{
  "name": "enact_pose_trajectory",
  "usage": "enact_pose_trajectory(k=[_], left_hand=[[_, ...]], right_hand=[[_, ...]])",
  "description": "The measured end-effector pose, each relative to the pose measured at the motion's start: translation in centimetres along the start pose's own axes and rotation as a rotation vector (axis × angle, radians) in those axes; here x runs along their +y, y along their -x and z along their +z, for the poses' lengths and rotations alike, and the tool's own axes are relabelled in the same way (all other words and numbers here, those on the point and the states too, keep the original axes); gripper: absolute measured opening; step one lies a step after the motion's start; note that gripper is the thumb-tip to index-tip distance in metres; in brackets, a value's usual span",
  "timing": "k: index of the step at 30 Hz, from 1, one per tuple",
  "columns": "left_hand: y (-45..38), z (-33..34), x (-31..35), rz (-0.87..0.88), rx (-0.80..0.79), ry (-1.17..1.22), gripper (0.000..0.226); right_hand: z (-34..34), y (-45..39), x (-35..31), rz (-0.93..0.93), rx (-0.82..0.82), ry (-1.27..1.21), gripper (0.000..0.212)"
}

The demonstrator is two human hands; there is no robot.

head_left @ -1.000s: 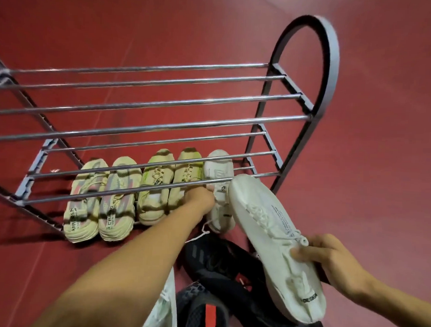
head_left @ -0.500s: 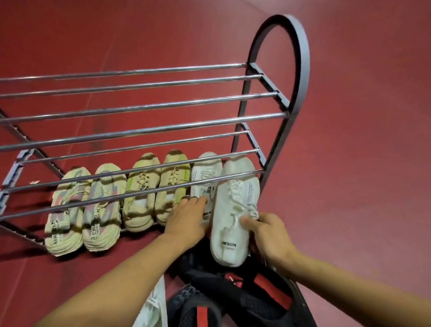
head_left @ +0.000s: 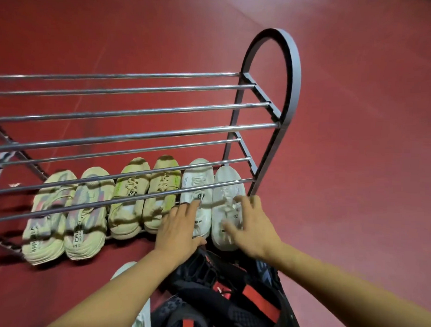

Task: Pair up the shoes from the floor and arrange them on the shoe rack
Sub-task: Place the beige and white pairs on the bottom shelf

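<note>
A metal shoe rack [head_left: 293, 75] with chrome bars stands on the red floor. On its bottom tier sit three pairs in a row: beige shoes with pink and grey marks [head_left: 48, 221], beige shoes with lime sides [head_left: 135, 199], and two white sneakers [head_left: 199, 184] at the right end. My left hand [head_left: 180, 225] lies flat on the left white sneaker, fingers spread. My right hand [head_left: 249, 225] rests with fingers apart over the right white sneaker [head_left: 227, 183], blurred by motion.
A heap of black and red shoes [head_left: 229, 298] lies on the floor just below my hands. Part of a white shoe [head_left: 140, 317] shows under my left forearm. Red floor [head_left: 368, 168] stretches to the right of the rack.
My right hand has set the second white sneaker down beside the first under the rack's bars and let go of it. My left hand stayed on the first sneaker.
</note>
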State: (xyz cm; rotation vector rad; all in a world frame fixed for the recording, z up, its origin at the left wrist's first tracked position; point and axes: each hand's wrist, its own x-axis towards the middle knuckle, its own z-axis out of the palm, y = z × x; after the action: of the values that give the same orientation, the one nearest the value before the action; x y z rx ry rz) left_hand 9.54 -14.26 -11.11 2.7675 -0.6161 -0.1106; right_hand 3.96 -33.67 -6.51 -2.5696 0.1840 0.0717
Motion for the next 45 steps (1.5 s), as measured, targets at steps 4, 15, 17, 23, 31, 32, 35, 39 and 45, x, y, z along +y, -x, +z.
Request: enact_pose_trajectory(k=[4, 15, 17, 23, 31, 32, 35, 39, 45], left_hand=[[0.0, 0.3, 0.1, 0.039, -0.060, -0.079, 0.074], [-0.5, 0.8, 0.6, 0.109, 0.123, 0.012, 0.041], [-0.6, 0.6, 1.2, 0.112, 0.151, -0.007, 0.041], [-1.2, 0.6, 2.6, 0.062, 0.180, -0.016, 0.047], [-2.5, 0.2, 2.2, 0.037, 0.125, -0.165, 0.049], [-2.6, 0.4, 2.0, 0.024, 0.125, -0.163, 0.047], [-2.8, 0.7, 1.6, 0.005, 0.115, -0.147, 0.042], [-2.9, 0.7, 2.1, -0.002, 0.110, -0.123, 0.040], [-2.5, 1.0, 2.6, -0.038, 0.001, -0.201, 0.061]], right_hand=[[1.4, 0.3, 0.9, -0.216, -0.158, 0.428, 0.086], [1.3, -1.7, 2.1, -0.544, 0.097, 0.400, 0.025], [1.2, -1.8, 2.5, -0.540, 0.118, 0.370, 0.029], [0.9, -2.8, 2.7, -0.436, 0.143, 0.377, 0.031], [2.5, -3.0, 1.1, -0.161, -0.047, 0.499, 0.026], [2.6, -3.1, 1.0, -0.168, -0.041, 0.526, 0.027], [2.6, -3.0, 0.4, -0.187, -0.020, 0.610, 0.031], [2.2, -3.0, -0.2, -0.196, 0.037, 0.662, 0.037], [2.9, -3.6, -0.2, -0.157, -0.138, 0.590, 0.040]])
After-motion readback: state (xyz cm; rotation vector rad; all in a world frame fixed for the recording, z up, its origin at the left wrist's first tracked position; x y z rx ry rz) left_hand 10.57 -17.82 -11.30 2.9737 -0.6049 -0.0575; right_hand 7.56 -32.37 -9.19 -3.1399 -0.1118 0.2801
